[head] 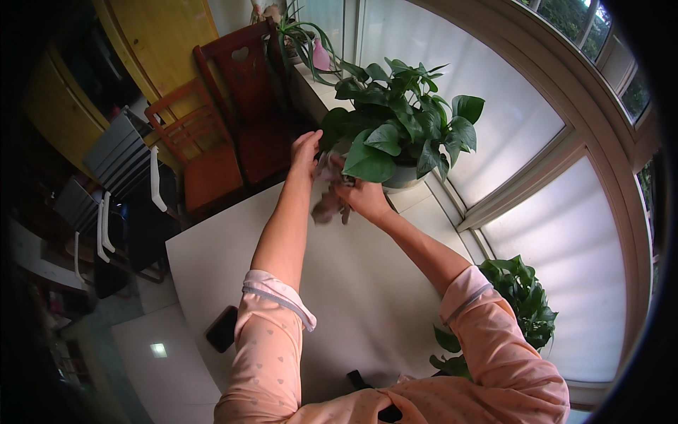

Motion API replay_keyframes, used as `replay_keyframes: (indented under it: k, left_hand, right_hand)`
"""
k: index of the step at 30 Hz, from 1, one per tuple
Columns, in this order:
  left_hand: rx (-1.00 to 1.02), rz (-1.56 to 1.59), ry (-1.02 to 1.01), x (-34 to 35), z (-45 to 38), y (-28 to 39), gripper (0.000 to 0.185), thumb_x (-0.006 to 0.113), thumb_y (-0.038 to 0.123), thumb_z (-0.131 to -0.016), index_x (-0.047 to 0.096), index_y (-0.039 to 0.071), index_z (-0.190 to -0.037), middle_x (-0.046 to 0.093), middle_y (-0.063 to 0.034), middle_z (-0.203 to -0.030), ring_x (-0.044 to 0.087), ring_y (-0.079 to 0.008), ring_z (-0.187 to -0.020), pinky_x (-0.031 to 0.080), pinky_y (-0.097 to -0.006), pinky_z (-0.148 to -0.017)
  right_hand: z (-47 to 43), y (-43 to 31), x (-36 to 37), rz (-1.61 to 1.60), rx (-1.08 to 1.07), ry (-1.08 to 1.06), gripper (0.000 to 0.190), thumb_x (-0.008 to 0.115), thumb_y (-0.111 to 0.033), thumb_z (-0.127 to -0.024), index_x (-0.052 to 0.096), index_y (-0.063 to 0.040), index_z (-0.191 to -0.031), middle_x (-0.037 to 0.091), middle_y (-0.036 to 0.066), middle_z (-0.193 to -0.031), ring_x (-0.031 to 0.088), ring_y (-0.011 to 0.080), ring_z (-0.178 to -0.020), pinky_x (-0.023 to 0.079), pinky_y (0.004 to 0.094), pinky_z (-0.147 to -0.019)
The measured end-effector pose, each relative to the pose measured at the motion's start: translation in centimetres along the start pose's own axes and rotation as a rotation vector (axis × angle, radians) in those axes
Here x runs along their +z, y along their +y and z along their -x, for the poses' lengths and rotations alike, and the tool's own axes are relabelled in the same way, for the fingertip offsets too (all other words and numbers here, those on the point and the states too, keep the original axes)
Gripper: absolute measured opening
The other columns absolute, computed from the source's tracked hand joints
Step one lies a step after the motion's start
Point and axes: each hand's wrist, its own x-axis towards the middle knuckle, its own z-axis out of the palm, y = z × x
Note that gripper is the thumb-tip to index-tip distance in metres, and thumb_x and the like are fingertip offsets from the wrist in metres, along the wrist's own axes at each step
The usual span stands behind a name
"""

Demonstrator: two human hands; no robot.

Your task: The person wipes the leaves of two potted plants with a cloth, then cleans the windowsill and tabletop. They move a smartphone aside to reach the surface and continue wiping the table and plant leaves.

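A leafy green potted plant, probably a pothos [402, 116], stands in a pale pot [407, 177] on the tiled window ledge. My right hand [365, 199] is at the near side of the foliage, shut on a crumpled greyish-brown cloth [328, 206]. Part of that cloth hangs below the fingers and looks blurred. To the left, my left hand [305, 151] reaches up beside a dark leaf [335, 126] at the plant's edge. Its fingers are partly hidden, so whether it grips the leaf or the cloth does not show.
Under my forearms lies a white table [349, 286] with a dark phone-like object [222, 328] near its left edge. Wooden chairs [212, 175] and grey chairs [119, 153] stand at left. Another plant [522, 302] is at right. A pink vase-like object [320, 54] sits farther along the ledge.
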Motion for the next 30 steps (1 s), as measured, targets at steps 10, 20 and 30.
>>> replay_keyframes:
  k: [10,20,30]
  left_hand:
    - [0.028,-0.022,-0.286,0.7,-0.4,1.0,0.015,0.06,0.004,-0.073,0.054,0.01,-0.085,0.059,-0.0017,-0.086,0.056,-0.0138,-0.082,0.045,-0.0281,-0.07]
    - [0.0,0.265,-0.301,1.5,3.2,-1.2,0.037,0.05,0.031,-0.084,0.054,0.008,-0.112,0.059,-0.0057,-0.104,0.055,-0.0184,-0.098,0.044,-0.0319,-0.086]
    - [0.004,0.307,-0.706,-0.4,1.9,0.2,0.082,0.024,0.067,-0.088,0.033,0.002,-0.137,0.045,-0.014,-0.134,0.041,-0.0253,-0.124,0.029,-0.0405,-0.105]
  right_hand:
    - [-3.2,-0.3,-0.7,-0.097,0.023,0.317,0.047,0.059,-0.01,-0.073,0.052,-0.003,-0.119,0.06,0.013,-0.108,0.057,0.0274,-0.096,0.043,0.035,-0.083]
    - [-6.1,4.4,2.0,0.108,-0.058,0.224,0.06,0.055,-0.008,-0.07,0.046,-0.002,-0.129,0.056,0.011,-0.078,0.053,0.017,-0.068,0.043,0.0311,-0.061]
    - [-2.3,-0.4,-0.9,-0.293,0.242,-0.381,0.052,0.057,-0.005,-0.067,0.057,-0.003,-0.12,0.061,0.011,-0.096,0.056,0.0161,-0.087,0.046,0.0288,-0.074]
